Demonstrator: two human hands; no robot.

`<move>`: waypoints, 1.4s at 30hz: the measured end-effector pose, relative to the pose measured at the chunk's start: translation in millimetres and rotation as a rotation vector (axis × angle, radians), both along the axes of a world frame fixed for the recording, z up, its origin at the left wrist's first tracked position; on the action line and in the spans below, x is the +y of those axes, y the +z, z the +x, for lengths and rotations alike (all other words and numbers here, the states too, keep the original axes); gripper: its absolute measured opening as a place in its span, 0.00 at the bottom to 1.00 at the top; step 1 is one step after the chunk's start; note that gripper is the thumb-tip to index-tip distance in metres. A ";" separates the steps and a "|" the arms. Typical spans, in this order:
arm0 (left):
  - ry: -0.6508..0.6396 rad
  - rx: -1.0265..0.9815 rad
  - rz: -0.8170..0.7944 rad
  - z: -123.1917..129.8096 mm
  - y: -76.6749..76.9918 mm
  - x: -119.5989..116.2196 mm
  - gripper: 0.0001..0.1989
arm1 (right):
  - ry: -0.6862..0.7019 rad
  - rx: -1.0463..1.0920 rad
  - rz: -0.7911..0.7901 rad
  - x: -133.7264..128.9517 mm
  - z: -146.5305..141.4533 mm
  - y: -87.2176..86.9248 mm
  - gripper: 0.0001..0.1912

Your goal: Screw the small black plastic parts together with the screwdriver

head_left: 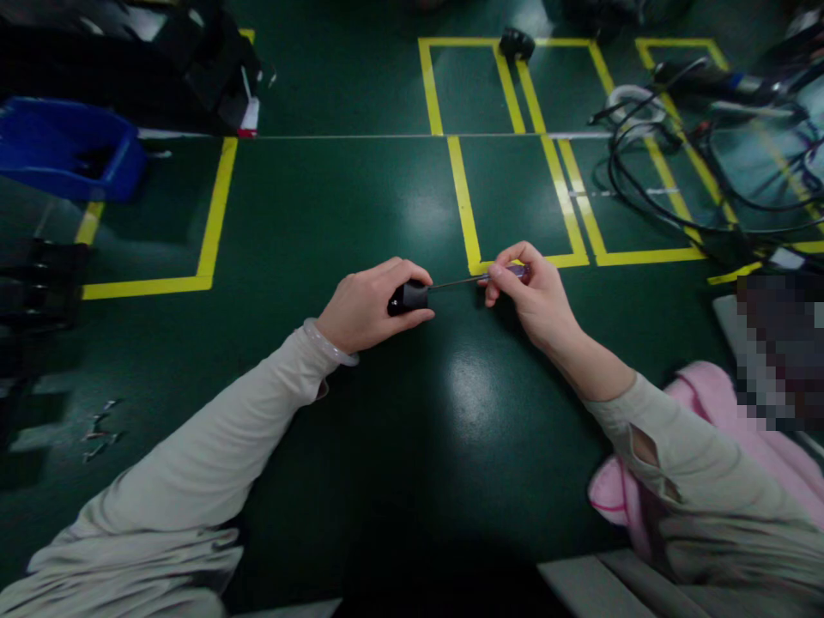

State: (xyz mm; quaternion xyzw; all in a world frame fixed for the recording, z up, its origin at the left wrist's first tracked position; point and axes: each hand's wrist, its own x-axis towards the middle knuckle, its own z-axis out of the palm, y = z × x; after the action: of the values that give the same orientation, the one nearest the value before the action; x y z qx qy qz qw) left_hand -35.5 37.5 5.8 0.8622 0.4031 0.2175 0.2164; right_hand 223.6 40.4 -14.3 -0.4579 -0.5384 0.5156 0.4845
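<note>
At mid-table, left hand (370, 302) is gripping one small black part (408, 297); right hand (531, 292) is pinching one purple-handled screwdriver (480, 277), tip meeting the part. Risk: the thin shaft slipping off toward the holding fingers. Outward: one blue bin (68, 146), one cable tangle (695, 163).

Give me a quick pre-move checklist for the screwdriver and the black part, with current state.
1. Left hand grips the small black plastic part: ok.
2. Right hand holds the slim purple-handled screwdriver in its fingers: ok.
3. Thin metal shaft runs to the part's end: ok.
4. Tip seated inside the part: cannot tell, hidden.
5. Dark green tabletop around both hands free of clutter: ok.
6. Tangled black cables stay apart from the right hand: ok.
</note>
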 end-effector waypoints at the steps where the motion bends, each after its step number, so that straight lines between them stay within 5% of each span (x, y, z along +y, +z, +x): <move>1: 0.001 0.000 -0.001 0.1 0.1 0.0 0.19 | -0.005 -0.007 0.004 0.2 -0.1 -0.6 0.16; 42: -0.003 -0.011 0.020 -0.4 -2.3 0.7 0.20 | 0.057 0.069 -0.054 -0.6 -0.2 3.1 0.17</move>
State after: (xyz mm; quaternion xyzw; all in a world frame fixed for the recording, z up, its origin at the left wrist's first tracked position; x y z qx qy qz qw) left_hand -35.8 38.2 3.5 0.8636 0.3984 0.2262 0.2103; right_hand 223.4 39.8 -11.2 -0.4370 -0.5202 0.5590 0.4754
